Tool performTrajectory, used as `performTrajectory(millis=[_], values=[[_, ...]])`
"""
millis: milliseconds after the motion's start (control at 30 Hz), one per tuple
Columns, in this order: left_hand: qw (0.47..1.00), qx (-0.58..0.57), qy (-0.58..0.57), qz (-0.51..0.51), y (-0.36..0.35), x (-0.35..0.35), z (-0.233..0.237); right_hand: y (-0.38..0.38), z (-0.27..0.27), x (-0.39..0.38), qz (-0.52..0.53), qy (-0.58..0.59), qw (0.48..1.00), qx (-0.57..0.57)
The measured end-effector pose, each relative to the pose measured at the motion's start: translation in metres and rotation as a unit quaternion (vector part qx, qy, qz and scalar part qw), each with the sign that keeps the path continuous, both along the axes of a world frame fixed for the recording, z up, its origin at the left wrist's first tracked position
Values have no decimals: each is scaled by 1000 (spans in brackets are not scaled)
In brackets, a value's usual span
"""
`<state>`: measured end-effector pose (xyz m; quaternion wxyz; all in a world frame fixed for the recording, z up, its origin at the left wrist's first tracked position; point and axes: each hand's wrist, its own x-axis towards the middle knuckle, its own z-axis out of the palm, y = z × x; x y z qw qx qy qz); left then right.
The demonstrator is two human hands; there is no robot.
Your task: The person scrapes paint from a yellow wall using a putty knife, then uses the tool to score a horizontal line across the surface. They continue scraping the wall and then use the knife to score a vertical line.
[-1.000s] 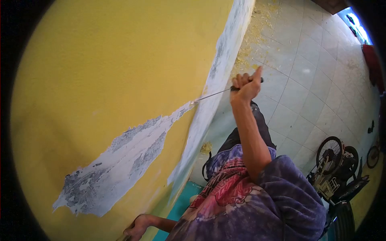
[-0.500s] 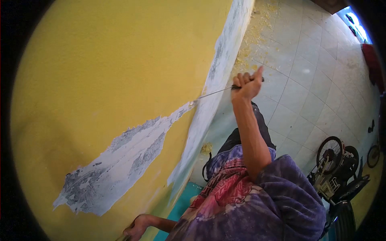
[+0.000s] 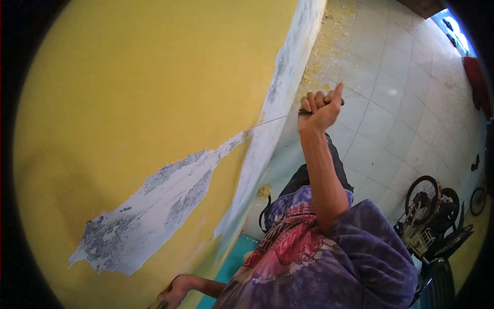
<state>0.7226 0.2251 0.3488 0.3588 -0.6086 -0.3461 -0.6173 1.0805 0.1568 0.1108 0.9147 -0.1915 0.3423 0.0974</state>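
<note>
My right hand [image 3: 320, 114] is closed around the dark handle of a scraper [image 3: 271, 121], its thumb sticking out past the handle's end. The scraper's thin metal blade looks edge-on and reaches left to the yellow wall [image 3: 170, 77]. Its tip is at the narrow end of a bare grey-white patch [image 3: 154, 216] with ragged paint edges. At the bottom of the view, my left hand [image 3: 176, 291] is low by the wall with its fingers curled. Something brownish shows at its fingers, cut off by the frame edge.
A bare whitish strip [image 3: 280, 77] runs along the wall's edge. Yellow paint flakes [image 3: 329, 51] lie scattered over the tiled floor [image 3: 381, 113]. A bicycle [image 3: 422, 201] stands at the right, with a red cloth [image 3: 477, 85] farther up. A turquoise surface [image 3: 234, 262] is beside my body.
My right hand has moved slightly right, drawing the scraper a little way along with it, and its tip has shifted slightly. My left hand looks about the same.
</note>
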Motion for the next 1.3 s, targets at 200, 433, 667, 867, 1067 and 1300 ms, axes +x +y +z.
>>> performTrajectory(millis=[200, 433, 667, 867, 1067, 1300], values=[[994, 7, 50, 95, -4, -10, 4, 8, 9, -6, 22, 14, 999, -19], [999, 10, 34, 10, 2, 4, 0, 12, 10, -13, 38, 22, 999, -27], [997, 22, 74, 4, 0, -3, 3, 17, 8, -17, 48, 24, 998, -43], [995, -5, -10, -103, 2, 10, 1, 24, 13, -23, 86, 14, 996, -30], [996, 8, 59, 60, 1, 10, -1, 15, 6, -14, 52, 26, 997, -44], [997, 0, 62, 47, -3, 3, 3, 17, -5, -13, 35, 19, 998, -45]])
